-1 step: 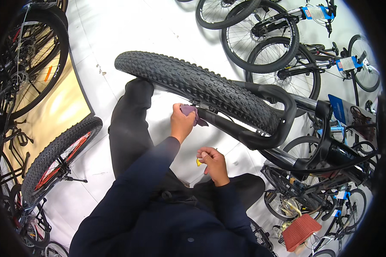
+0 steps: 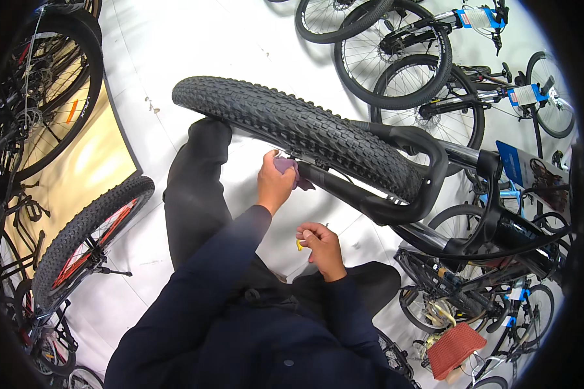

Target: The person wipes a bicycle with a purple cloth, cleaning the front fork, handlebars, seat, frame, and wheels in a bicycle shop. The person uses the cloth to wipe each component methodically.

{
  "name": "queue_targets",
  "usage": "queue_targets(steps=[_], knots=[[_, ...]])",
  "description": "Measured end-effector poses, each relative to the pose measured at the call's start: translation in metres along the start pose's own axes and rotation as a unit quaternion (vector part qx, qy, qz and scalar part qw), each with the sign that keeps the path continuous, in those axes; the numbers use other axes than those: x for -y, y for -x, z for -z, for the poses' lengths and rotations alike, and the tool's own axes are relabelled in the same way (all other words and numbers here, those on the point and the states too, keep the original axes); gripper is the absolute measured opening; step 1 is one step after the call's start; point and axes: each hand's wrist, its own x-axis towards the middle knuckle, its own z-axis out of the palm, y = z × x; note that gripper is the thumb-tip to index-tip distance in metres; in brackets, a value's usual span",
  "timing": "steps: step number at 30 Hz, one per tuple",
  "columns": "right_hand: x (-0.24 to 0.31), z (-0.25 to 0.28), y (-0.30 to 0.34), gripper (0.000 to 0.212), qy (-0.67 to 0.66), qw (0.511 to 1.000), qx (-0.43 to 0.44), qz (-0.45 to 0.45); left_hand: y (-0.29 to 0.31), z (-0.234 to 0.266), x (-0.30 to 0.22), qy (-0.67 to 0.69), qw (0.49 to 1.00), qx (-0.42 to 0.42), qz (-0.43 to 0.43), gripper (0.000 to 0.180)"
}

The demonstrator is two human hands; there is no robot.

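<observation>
A bicycle front wheel with a knobby black tyre (image 2: 272,117) stretches across the middle, between the legs of a black suspension fork (image 2: 363,201). My left hand (image 2: 276,185) is closed on a purple cloth (image 2: 285,167), pressing it at the fork's lower end beside the wheel hub. The cloth partly hides that end. Nearer to me and to the right, my right hand (image 2: 323,249) is raised off the bike with its fingers pinched together. A small yellow piece (image 2: 299,245) pokes out from under those fingers; its kind is too small to tell. The wheel's near end lies over my left knee.
Several bicycles with blue tags (image 2: 480,19) stand along the right. A wheel with an orange-red rim (image 2: 97,243) and more bikes line the left, by a tan mat (image 2: 104,142). At the lower right is a red-brown woven piece (image 2: 456,350). The floor (image 2: 175,39) is white.
</observation>
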Motion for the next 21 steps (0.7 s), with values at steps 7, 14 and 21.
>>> queue_targets(steps=[7, 14, 21], knots=[[-0.013, -0.004, -0.001, 0.025, -0.009, 1.0, 0.025, 0.008, -0.019, 0.004, -0.002, -0.179, 0.978, 0.081, -0.072, 0.025], [-0.023, 0.009, -0.001, 0.025, 0.007, 1.0, -0.014, -0.027, -0.027, 0.028, -0.005, 0.17, 0.956, -0.162, 0.176, 0.03], [-0.029, -0.002, -0.011, 0.026, 0.016, 0.999, 0.029, -0.013, -0.021, 0.018, 0.021, 0.386, 0.857, 0.093, 0.327, 0.029]])
